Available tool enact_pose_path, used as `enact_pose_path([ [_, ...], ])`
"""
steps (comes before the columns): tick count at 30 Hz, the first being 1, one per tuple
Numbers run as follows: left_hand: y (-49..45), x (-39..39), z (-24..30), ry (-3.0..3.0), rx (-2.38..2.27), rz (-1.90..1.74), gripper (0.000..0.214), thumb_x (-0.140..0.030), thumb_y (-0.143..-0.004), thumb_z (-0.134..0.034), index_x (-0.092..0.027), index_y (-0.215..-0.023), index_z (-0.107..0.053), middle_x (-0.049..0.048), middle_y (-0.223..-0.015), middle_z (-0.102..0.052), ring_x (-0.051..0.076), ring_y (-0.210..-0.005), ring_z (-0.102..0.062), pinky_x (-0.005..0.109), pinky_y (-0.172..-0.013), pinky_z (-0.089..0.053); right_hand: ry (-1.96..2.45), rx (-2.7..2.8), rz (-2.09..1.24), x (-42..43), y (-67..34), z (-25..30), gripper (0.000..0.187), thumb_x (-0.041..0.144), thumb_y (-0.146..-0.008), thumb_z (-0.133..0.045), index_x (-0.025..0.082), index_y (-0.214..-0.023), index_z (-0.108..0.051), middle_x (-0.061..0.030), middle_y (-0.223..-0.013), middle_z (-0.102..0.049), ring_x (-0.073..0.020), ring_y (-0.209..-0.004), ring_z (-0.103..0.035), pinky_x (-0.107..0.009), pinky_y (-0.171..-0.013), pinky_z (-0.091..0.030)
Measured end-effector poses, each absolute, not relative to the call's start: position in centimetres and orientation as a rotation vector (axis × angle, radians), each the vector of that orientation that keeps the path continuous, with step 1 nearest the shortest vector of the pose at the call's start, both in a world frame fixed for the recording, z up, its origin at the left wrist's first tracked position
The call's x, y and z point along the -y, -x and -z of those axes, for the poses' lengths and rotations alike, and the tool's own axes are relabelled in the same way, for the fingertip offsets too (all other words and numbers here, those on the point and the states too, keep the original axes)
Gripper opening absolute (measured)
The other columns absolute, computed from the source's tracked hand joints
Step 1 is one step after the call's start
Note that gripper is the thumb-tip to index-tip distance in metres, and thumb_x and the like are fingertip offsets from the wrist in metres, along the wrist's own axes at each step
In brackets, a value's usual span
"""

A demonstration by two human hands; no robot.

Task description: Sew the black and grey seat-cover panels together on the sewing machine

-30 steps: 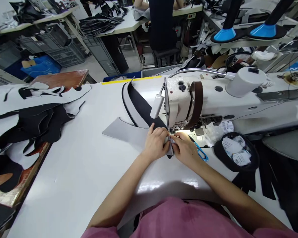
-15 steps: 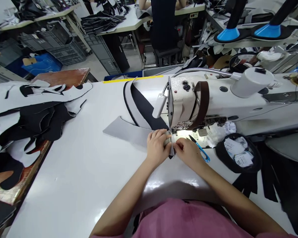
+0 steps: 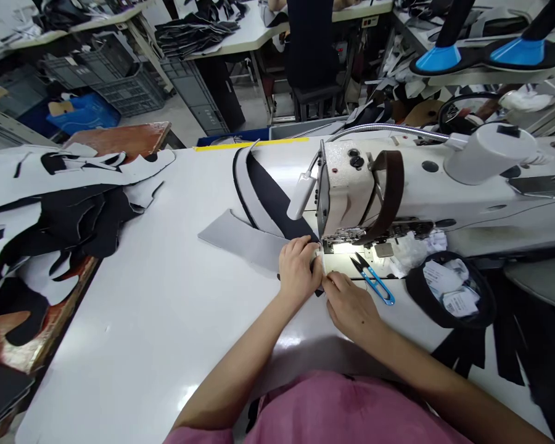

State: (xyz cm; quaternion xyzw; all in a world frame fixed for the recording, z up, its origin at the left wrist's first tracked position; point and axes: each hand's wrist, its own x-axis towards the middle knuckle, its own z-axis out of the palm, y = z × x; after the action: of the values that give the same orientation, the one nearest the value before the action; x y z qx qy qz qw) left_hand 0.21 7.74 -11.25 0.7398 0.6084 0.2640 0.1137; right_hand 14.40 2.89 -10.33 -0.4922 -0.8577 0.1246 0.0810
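A piece of fabric, grey on one part and black on another, lies curved on the table with its near end at the needle area of the sewing machine. My left hand is closed on that end, fingers bent over it just left of the presser foot. Close beside it, my right hand pinches the fabric's near edge; its fingertips are partly hidden. Blue thread snips lie on the table to the right of the needle, blades pointing toward the machine.
A black round container holding white labels stands at the right, by crumpled white material. Cut black and white pieces are heaped at the left. A white lamp hangs beside the machine head. A person sits at a table beyond.
My right hand has moved slightly down and turned flatter, uncovering more of the snips. My left hand stays on the fabric. The whole view has shifted a little.
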Motion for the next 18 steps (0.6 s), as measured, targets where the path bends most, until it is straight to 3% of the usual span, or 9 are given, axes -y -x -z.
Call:
enact_pose_path([
  [3, -0.8, -8.9, 11.4, -2.183, -1.819, -0.741, 0.020, -0.022, -0.083, -0.054, -0.020, -0.100, -0.065, 0.0100, -0.120, -0.061, 0.028, -0.119, -0.049, 0.044, -0.100, -0.041, 1.500, 2.559, -0.255, -4.3, -14.4, 11.0, 0.024, 0.001, -0.087, -0.045, 0.016, -0.087, -0.064, -0.0072, -0.085, -0.061, -0.0202, -0.082, -0.057, -0.030, -0.061, -0.043],
  [7, -1.9, -10.5, 11.7, -2.177, -1.851, -0.772, 0.010, -0.021, -0.079, -0.055, -0.019, -0.086, -0.062, 0.0112, -0.111, -0.063, 0.029, -0.116, -0.051, 0.043, -0.095, -0.045, 1.507, 2.507, -0.170, -5.8, -15.0, 11.6, 0.025, 0.000, -0.086, -0.046, 0.016, -0.078, -0.064, -0.0078, -0.080, -0.060, -0.0197, -0.079, -0.056, -0.030, -0.063, -0.043],
  [18, -2.6, -10.5, 12.3, -2.210, -1.836, -0.813, 0.022, -0.020, -0.080, -0.054, -0.017, -0.101, -0.058, 0.0124, -0.114, -0.062, 0.028, -0.113, -0.053, 0.042, -0.094, -0.046, 1.480, 2.532, -0.107, -5.3, -15.8, 11.9, 0.025, -0.002, -0.083, -0.047, 0.014, -0.082, -0.066, -0.0089, -0.083, -0.061, -0.0203, -0.079, -0.056, -0.030, -0.064, -0.043],
])
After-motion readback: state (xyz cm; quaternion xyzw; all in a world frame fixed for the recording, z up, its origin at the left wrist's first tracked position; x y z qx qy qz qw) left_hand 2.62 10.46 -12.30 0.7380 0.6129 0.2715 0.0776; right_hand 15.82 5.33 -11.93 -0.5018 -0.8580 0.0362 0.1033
